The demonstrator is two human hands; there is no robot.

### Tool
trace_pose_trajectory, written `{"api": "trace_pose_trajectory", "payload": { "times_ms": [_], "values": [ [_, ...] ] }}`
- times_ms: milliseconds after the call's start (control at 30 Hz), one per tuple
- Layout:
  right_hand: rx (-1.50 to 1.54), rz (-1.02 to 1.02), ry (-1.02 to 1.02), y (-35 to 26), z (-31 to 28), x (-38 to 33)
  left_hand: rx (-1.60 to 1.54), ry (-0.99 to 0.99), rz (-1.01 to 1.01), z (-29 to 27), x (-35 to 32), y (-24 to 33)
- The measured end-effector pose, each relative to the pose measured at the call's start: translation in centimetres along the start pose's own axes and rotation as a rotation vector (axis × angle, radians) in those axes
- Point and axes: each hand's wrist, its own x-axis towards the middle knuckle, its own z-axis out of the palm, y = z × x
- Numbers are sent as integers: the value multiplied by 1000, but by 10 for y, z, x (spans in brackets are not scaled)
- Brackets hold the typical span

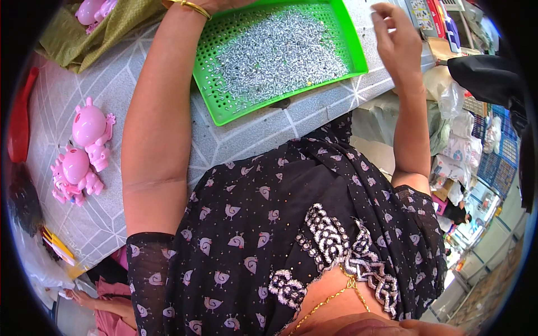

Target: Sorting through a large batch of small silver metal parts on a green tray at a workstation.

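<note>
A bright green perforated tray (pixel 217 115) lies on the table, holding a heap of small silvery screw-like metal pieces (pixel 280 56). My left hand (pixel 227 4) is at the tray's far left edge, mostly cut off by the top of the picture; its fingers are hidden. Just beyond the tray's right rim, my right hand (pixel 397 47) is raised with loosely bent fingers apart, and nothing shows in it. To the left of my left forearm sit pink glossy plastic animal figures, one upper figure (pixel 91 129) and a cluster below it (pixel 75 168).
An olive woven sack (pixel 92 42) with more pink figures lies at the far left. A red object (pixel 22 120) and yellow-handled tools (pixel 58 246) line the left table edge. Boxes (pixel 428 17), plastic bags and blue crates (pixel 499 151) stand at right. Another person's arm (pixel 103 305) shows lower left.
</note>
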Motion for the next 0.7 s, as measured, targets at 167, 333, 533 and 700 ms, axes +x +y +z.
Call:
{"api": "trace_pose_trajectory", "payload": {
  "times_ms": [167,333,533,700],
  "values": [
    [75,-464,-154,-25,20,-15,-27,-2,-33,0,-5,-4],
    [-92,-530,-236,-27,21,-15,-17,27,11,2,-3,-1],
    [-197,-473,-259,-29,22,-17,3,33,0,2,-4,-2],
    [-83,-434,-290,-28,24,-15,-10,19,-10,2,-3,-4]
  ]
}}
